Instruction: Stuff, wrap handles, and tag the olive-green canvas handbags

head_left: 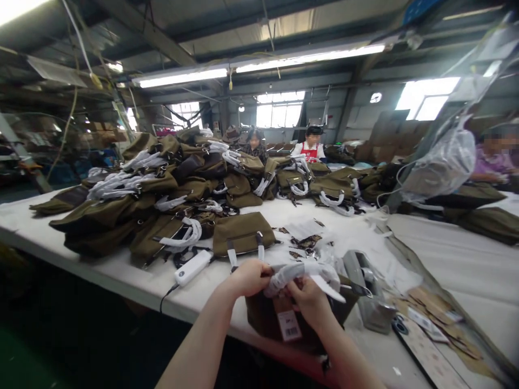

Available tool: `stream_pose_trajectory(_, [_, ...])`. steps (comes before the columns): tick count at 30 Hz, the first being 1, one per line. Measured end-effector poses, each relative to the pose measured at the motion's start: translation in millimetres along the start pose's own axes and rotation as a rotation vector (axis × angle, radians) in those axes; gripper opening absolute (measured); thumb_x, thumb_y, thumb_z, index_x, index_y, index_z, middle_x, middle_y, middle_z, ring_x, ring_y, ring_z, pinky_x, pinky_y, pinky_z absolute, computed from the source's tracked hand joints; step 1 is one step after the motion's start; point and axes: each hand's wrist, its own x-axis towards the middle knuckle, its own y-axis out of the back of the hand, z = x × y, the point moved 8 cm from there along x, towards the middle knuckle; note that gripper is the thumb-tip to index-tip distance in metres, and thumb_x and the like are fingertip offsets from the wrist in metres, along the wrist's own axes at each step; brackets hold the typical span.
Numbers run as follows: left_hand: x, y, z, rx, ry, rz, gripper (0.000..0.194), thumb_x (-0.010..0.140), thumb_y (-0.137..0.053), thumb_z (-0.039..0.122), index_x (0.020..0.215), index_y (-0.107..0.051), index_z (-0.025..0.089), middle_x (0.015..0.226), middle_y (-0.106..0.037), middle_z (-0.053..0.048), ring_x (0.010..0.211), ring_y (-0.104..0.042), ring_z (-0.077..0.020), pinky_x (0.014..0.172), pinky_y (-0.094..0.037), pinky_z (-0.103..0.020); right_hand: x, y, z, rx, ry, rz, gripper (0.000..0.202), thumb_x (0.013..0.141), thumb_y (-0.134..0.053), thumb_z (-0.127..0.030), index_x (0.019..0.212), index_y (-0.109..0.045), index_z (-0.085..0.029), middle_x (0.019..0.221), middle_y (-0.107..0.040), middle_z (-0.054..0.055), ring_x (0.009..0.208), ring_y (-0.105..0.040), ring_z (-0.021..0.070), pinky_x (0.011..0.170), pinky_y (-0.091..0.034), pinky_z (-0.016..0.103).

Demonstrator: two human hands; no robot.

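White barcode tag [290,327], print blurred, hangs on the olive bag [261,316] that left hand [252,277] and right hand [311,298] grasp.

1 wall clock [376,97], bright windows [279,112], phone [432,354]

A dark olive bag [258,316] sits by the tabletop [221,273] edge, between five and six o'clock; white-wrapped handle [284,275] at its twelve, barcoded tag [289,326] hanging towards six.

A bag workshop, this! Olive bags [190,189] heap a long white table [121,274], strip lights [310,58] blaze overhead, co-workers [311,153] on the far side.
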Motion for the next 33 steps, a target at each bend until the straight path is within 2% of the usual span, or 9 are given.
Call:
stream_pose_trajectory(3, [6.3,-2.2,-7.2,-0.070,0.023,-0.023,0.027,0.073,-0.057,0.026,0.086,-0.078,0.016,0.069,-0.070,-0.001,0.057,-0.051,-0.0134,0.051,-0.034,-0.021,3.8,-3.2,13.3,0.173,-0.186,-0.043,0.030,0.086,-0.050,-0.044,0.077,-0.064,-0.019,0.066,-0.071,0.005,0.057,-0.067,0.0206,0.043,-0.049,0.027])
stream_pose_trajectory(5, [8.3,-3.8,-11.0,-0.117,0.046,-0.037,0.029,0.074,-0.058,0.031,0.087,-0.077,0.014,0.069,-0.070,-0.002,0.053,-0.049,-0.0123,0.048,-0.033,-0.021,6.3,-7.8,18.1,0.277,-0.252,-0.077,0.031,0.083,-0.052,-0.046,0.079,-0.065,-0.018,0.067,-0.070,0.005,0.060,-0.068,0.0212,0.044,-0.051,0.027])
stream_pose_trajectory(10, [10.3,-3.8,-10.7,-0.211,0.079,-0.012,0.033,0.073,-0.061,0.037,0.088,-0.076,0.012,0.065,-0.067,-0.002,0.049,-0.045,-0.0092,0.046,-0.031,-0.020,17.6,-13.3,18.2,0.454,-0.261,-0.146,0.037,0.071,-0.066,-0.054,0.070,-0.064,-0.016,0.068,-0.070,0.005,0.057,-0.062,0.0150,0.055,-0.052,0.027])
stream_pose_trajectory(13, [11.2,-3.9,-11.2,-0.243,0.096,0.003,0.033,0.072,-0.061,0.038,0.087,-0.077,0.012,0.065,-0.066,-0.001,0.051,-0.046,-0.0091,0.047,-0.032,-0.020,22.3,-15.0,21.1,0.513,-0.273,-0.179,0.043,0.068,-0.070,-0.059,0.069,-0.065,-0.016,0.068,-0.070,0.005,0.054,-0.060,0.0132,0.055,-0.051,0.027])
stream_pose_trajectory(18, [14.3,-8.0,-15.0,-0.258,0.127,-0.038,0.032,0.068,-0.062,0.033,0.088,-0.078,0.013,0.064,-0.067,-0.001,0.050,-0.046,-0.0089,0.047,-0.031,-0.020,24.7,-19.2,28.6,0.561,-0.305,-0.202,0.047,0.064,-0.073,-0.062,0.064,-0.064,-0.016,0.061,-0.067,0.003,0.052,-0.058,0.0121,0.054,-0.050,0.026])
stream_pose_trajectory(28, [19.6,-12.5,-10.3,-0.252,0.149,-0.059,0.033,0.064,-0.061,0.025,0.088,-0.078,0.012,0.063,-0.068,-0.001,0.048,-0.045,-0.0079,0.045,-0.029,-0.020,22.6,-17.1,23.1,0.612,-0.357,-0.168,0.035,0.067,-0.072,-0.049,0.060,-0.062,-0.016,0.053,-0.061,-0.001,0.048,-0.053,0.0094,0.051,-0.046,0.023])
stream_pose_trajectory(33, [21.0,-16.5,-11.3,-0.313,0.145,-0.077,0.030,0.062,-0.065,0.029,0.083,-0.078,0.011,0.064,-0.070,-0.002,0.053,-0.053,-0.0103,0.050,-0.036,-0.020,22.4,-18.4,20.9,0.609,-0.389,-0.165,0.029,0.065,-0.071,-0.043,0.060,-0.060,-0.017,0.054,-0.061,-0.002,0.048,-0.053,0.0095,0.051,-0.046,0.024])
